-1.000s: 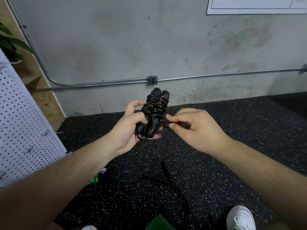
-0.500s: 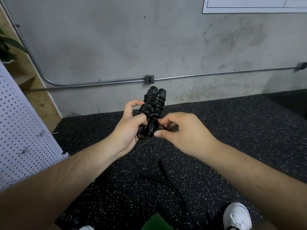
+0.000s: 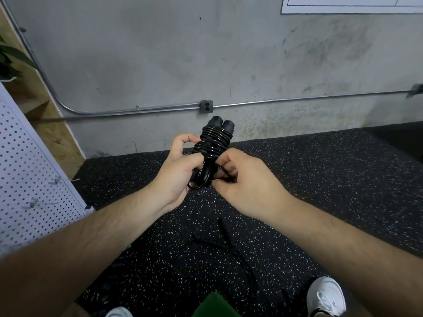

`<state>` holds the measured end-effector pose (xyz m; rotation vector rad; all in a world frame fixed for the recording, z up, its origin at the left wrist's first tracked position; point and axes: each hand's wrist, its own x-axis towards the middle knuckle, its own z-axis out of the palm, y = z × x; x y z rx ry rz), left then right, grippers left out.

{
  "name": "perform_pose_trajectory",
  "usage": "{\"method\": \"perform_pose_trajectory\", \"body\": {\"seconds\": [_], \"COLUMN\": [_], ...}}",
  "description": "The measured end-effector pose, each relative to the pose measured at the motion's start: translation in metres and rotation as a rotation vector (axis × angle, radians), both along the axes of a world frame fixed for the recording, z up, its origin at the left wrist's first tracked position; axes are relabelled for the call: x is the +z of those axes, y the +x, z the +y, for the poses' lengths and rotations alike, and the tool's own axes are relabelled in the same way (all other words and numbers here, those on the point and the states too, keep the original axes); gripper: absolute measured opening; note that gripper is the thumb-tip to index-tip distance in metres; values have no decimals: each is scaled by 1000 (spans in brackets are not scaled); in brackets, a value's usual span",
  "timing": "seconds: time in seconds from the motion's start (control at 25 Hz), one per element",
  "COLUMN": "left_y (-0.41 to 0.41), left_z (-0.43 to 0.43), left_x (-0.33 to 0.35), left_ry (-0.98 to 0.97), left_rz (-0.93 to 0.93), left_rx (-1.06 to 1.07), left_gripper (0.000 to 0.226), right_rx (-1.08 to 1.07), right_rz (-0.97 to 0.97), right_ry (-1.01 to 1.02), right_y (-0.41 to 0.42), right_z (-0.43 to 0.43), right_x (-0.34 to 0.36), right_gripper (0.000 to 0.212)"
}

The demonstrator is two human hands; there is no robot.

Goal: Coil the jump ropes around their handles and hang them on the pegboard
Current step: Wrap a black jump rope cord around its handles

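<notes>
A black jump rope (image 3: 214,143) is wound in tight coils round its two handles, whose ends stick up side by side. My left hand (image 3: 177,172) grips the lower part of the bundle from the left. My right hand (image 3: 245,184) pinches the loose end loop of the rope at the bundle's lower right, close against the coils. A second black jump rope (image 3: 231,245) lies uncoiled on the floor below my hands. The white pegboard (image 3: 29,179) leans at the left edge of the view.
The speckled black rubber floor (image 3: 320,179) meets a grey concrete wall with a metal conduit (image 3: 297,100) and an outlet box (image 3: 206,106). My white shoes (image 3: 326,296) show at the bottom. A plant (image 3: 9,62) and a plywood panel (image 3: 52,133) stand behind the pegboard.
My right hand has moved left, bringing the rope's end in against the bundle. The left hand keeps its grip on the handles.
</notes>
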<state>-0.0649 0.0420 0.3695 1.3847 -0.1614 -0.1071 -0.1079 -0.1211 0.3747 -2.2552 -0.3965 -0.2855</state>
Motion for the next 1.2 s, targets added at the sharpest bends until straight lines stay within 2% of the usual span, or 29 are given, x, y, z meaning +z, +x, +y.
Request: {"method": "perform_pose_trajectory", "body": {"seconds": [0.16,0.32,0.44,0.6,0.68,0.88,1.04,1.2], "left_y": [-2,-1,0,0,1,4,1,-3], "left_z": [-5,-5,-2,4,7,15,13,11], "left_x": [-1,3,6,10,13,13,13,9], "left_ry": [-41,-73,-20,100,100,-74,-198,-170], "left_rz": [19,43,52,6,7,91,102,93], "left_rx": [29,28,2,-47,-88,-249,-300,-297], "left_gripper": [49,48,47,50,51,56,61,66], "right_rx": [15,33,60,58,55,73,28,-41], "right_rz": [-129,-245,-356,-375,-364,-284,-413,-501], "right_ry": [-73,-247,-348,-297,-264,-144,-190,-191], "right_y": [2,10,16,9,8,11,6,-3], "right_z": [2,-4,-9,-6,-7,-19,-16,-5], "right_x": [0,-1,-6,-12,-13,-12,-16,-22], "right_gripper": [9,16,17,18,18,12,12,11]}}
